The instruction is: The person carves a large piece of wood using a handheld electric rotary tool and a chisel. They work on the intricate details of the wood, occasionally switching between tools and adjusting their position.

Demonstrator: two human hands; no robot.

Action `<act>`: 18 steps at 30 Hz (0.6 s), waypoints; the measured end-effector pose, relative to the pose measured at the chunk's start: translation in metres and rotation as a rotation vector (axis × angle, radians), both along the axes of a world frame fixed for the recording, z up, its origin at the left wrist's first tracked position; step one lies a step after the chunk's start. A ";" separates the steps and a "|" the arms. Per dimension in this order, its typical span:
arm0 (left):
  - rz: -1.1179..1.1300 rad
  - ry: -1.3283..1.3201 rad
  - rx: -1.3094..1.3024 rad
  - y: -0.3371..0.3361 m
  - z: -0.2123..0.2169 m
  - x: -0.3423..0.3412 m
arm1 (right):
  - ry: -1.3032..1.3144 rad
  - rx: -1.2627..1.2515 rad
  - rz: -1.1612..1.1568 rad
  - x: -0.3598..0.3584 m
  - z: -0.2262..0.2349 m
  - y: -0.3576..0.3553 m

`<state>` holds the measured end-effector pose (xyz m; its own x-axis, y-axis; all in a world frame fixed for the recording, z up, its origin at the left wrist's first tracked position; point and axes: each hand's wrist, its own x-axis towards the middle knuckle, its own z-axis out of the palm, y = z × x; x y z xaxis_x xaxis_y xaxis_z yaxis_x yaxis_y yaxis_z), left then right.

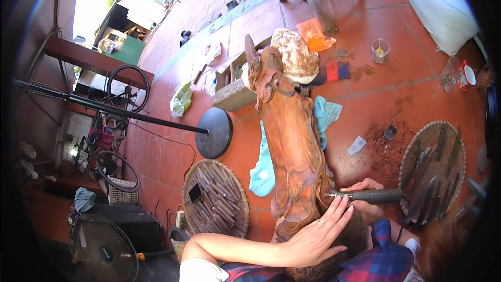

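Here, lower centre of frame: our right hand point(368, 198) fingers closed around rotary tool point(370, 196), tip on wooden carving point(292, 141); left hand point(315, 237) open, flat, bracing. Best keep light pressure, steady brace.

A big white sack point(441, 8) sits at one o'clock. A dark phone point(195, 193), its rectangular screen black, lies on the round basket point(237, 227) of chisels at seven o'clock. A crumpled white-green bag point(180, 100) at ten o'clock.

One wood carving point(292, 146); two round woven trays point(215, 199) point(433, 169) of chisels. One glass jar point(319, 1), one red mug point(466, 75), one fan point(102, 248).
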<state>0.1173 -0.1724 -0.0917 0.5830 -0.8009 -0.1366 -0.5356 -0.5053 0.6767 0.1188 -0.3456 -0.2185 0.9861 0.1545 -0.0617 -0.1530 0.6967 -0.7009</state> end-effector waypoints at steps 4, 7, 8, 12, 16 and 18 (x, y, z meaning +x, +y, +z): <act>0.012 0.020 0.049 -0.001 0.004 0.004 | -0.025 0.020 0.053 0.006 0.011 -0.009; -0.014 0.043 0.095 -0.001 -0.006 0.010 | 0.053 0.010 0.098 0.008 0.010 -0.013; 0.023 0.082 0.094 0.006 -0.012 0.005 | 0.087 0.067 0.142 0.007 0.001 -0.004; -0.024 0.056 0.126 -0.003 -0.009 0.005 | 0.153 0.126 0.156 0.001 -0.008 -0.009; -0.012 0.122 0.119 -0.002 -0.006 0.002 | 0.212 0.134 0.194 -0.002 -0.010 -0.007; -0.004 0.136 0.119 0.001 -0.006 0.000 | 0.229 0.139 0.218 -0.001 -0.007 -0.005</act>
<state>0.1178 -0.1716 -0.0973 0.5496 -0.7766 -0.3080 -0.4453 -0.5843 0.6785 0.1183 -0.3508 -0.2259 0.8917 0.3830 -0.2411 -0.4515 0.7168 -0.5314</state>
